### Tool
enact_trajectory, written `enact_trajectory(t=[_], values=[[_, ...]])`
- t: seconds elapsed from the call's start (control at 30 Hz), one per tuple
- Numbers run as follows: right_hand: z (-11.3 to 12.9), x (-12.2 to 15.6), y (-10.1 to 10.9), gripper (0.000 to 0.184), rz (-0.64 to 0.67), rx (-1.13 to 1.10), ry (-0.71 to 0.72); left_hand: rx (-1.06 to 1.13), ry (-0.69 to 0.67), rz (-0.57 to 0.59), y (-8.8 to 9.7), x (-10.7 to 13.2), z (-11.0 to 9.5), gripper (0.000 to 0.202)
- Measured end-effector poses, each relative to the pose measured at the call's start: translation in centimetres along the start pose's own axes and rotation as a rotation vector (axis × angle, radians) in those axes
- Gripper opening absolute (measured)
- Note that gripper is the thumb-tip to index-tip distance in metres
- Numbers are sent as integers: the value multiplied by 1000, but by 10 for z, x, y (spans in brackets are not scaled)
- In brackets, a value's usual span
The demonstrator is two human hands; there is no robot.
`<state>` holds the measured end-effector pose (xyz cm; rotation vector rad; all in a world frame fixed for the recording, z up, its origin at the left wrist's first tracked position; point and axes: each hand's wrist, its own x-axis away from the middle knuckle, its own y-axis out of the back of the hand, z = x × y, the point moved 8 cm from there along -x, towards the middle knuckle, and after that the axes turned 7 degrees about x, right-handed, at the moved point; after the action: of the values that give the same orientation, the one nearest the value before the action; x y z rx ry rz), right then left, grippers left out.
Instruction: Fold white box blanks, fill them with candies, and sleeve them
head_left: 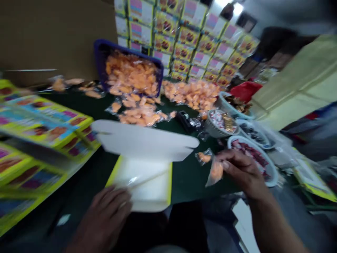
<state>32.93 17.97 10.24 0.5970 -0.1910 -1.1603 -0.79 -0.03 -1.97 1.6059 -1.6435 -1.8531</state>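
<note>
My right hand (pixel 242 170) pinches the top edge of a clear packet (pixel 216 171) with a round orange piece inside. Another such clear packet (pixel 204 156) lies on the green tabletop just left of those fingers. An open white box (pixel 150 182) with yellow sides stands in front of me, its white lid (pixel 144 138) raised at the far side. Inside it lies a thin pale stick (pixel 149 181), with a shiny glint beside it. My left hand (pixel 109 207) curls its fingers over the box's near left edge; the thumb is hidden.
A purple basket (pixel 97 61) of wrapped orange pieces tilts at the back, with loose packets (pixel 140 114) spilled before it. Bowls, one a light-blue bowl (pixel 273 175) of dark red packets, stand right. Printed boxes (pixel 44 123) flank the left; stacked cartons (pixel 189 37) rise behind.
</note>
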Motion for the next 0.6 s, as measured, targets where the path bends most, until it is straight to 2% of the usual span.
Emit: enact_trajectory(t=[0.03,0.1,0.17,0.27,0.37,0.43,0.5,0.57,0.6], values=[[17,2,-15,18,79,64,60,24,65,24,3,-9,-1,33],[46,-2,-59,22,232,208,214,38,124,93,4,-22,-5,30],[64,-16,-108,26,291,323,347,66,129,119,5,-29,-11,26],[60,-49,-178,31,336,557,346,98,194,173,5,-32,-15,29],[38,-68,-226,32,402,816,267,121,226,192,7,-35,-18,37],[35,-64,-236,33,389,903,263,118,227,188,9,-35,-19,39],[52,-48,-224,37,289,851,366,70,231,143,11,-33,-19,39],[84,-23,-189,40,109,674,563,-1,214,48,14,-24,-21,39],[99,-12,-162,40,-31,587,643,-22,178,-14,14,-18,-24,38]])
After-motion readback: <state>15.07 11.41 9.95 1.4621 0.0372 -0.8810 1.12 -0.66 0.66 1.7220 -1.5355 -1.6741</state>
